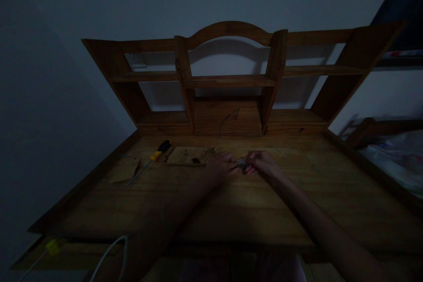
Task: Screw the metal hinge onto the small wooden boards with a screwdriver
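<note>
Between my two hands is a small silvery metal piece (241,161), too small and dark to name, held just above the wooden desk top (244,211). My left hand (222,164) pinches its left side, fingers closed. From the right, the fingertips of my right hand (261,161) close on the same piece. A pale wooden board (180,155) with a rough, broken end lies flat on the desk, left of my left hand and partly behind it. Dark bits (196,160) rest on that board.
A yellow-and-black screwdriver (154,157) lies at the left, by a thin wooden scrap (127,169) and small metal pins (125,155). Shelves (229,81) stand along the back of the desk. At the lower left are a yellow-handled tool (53,246) and a white cable (110,246).
</note>
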`<move>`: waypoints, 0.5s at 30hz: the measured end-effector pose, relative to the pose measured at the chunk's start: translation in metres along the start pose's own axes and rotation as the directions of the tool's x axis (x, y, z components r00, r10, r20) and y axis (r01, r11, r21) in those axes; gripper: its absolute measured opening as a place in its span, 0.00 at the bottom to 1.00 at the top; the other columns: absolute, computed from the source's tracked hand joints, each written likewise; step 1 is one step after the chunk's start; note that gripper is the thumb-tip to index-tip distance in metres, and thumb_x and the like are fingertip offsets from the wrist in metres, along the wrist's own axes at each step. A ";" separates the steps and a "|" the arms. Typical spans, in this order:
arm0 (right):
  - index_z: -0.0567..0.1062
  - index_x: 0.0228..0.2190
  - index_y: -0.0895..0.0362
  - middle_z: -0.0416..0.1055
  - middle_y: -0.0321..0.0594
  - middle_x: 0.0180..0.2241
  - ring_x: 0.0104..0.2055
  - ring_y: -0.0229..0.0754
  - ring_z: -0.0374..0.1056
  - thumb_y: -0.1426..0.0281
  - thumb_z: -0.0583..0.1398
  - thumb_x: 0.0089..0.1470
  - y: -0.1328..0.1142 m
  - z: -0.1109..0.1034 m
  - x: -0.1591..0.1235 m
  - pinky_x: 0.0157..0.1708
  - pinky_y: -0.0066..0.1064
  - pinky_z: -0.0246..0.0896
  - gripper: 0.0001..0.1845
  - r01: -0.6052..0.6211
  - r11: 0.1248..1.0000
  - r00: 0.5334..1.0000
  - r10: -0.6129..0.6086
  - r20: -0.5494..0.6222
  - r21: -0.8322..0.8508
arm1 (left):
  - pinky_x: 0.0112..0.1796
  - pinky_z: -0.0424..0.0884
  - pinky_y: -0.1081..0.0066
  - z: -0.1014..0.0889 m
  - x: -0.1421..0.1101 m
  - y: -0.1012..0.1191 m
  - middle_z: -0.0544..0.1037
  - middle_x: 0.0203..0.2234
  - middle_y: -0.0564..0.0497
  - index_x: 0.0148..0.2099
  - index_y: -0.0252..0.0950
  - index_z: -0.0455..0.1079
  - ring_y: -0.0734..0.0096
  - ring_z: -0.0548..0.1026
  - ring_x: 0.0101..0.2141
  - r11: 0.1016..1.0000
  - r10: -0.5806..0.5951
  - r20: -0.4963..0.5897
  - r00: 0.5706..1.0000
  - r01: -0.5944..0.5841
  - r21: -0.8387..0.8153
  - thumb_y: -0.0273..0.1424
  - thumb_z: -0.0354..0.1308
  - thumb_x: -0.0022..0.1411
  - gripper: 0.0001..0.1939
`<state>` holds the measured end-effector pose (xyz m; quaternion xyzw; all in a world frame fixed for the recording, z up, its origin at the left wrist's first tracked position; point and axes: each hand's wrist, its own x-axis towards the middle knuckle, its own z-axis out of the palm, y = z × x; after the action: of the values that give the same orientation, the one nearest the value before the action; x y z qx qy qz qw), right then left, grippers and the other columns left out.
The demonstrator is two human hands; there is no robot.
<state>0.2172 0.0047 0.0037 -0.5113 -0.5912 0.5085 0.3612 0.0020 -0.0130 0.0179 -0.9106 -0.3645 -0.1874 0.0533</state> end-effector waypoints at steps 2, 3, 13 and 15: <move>0.68 0.24 0.54 0.75 0.41 0.18 0.18 0.42 0.72 0.53 0.62 0.52 0.000 0.001 -0.002 0.17 0.29 0.66 0.19 -0.028 0.999 1.000 0.028 -0.001 -0.037 | 0.37 0.65 0.69 -0.003 0.000 0.004 0.75 0.35 0.48 0.44 0.41 0.78 0.67 0.71 0.38 1.000 -0.008 0.018 1.000 0.007 0.015 0.38 0.51 0.69 0.14; 0.67 0.24 0.54 0.75 0.40 0.17 0.18 0.43 0.72 0.52 0.62 0.52 -0.001 0.002 -0.003 0.16 0.29 0.65 0.19 -0.038 0.997 0.999 0.038 -0.005 -0.060 | 0.37 0.65 0.70 -0.005 0.000 0.006 0.74 0.34 0.48 0.43 0.40 0.78 0.68 0.71 0.37 1.000 -0.014 0.027 1.000 0.013 0.022 0.36 0.51 0.69 0.14; 0.68 0.23 0.54 0.70 0.36 0.13 0.11 0.38 0.63 0.52 0.59 0.55 -0.010 0.000 -0.015 0.13 0.27 0.53 0.20 0.041 0.944 0.987 -0.090 -0.135 -0.328 | 0.33 0.65 0.71 -0.005 -0.001 0.010 0.74 0.35 0.49 0.42 0.38 0.76 0.69 0.71 0.35 0.999 -0.010 0.028 1.000 0.009 0.035 0.34 0.51 0.69 0.13; 0.68 0.22 0.54 0.70 0.36 0.14 0.12 0.37 0.63 0.53 0.56 0.58 -0.013 -0.002 -0.016 0.15 0.27 0.52 0.20 0.077 0.926 0.975 -0.147 -0.166 -0.369 | 0.33 0.65 0.71 -0.005 -0.001 0.009 0.74 0.37 0.48 0.43 0.38 0.76 0.69 0.71 0.36 1.000 -0.001 0.033 0.999 0.001 0.013 0.34 0.51 0.70 0.13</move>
<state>0.2193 -0.0104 0.0180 -0.5805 -0.6654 0.3184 0.3448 0.0058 -0.0211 0.0222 -0.9130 -0.3671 -0.1700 0.0530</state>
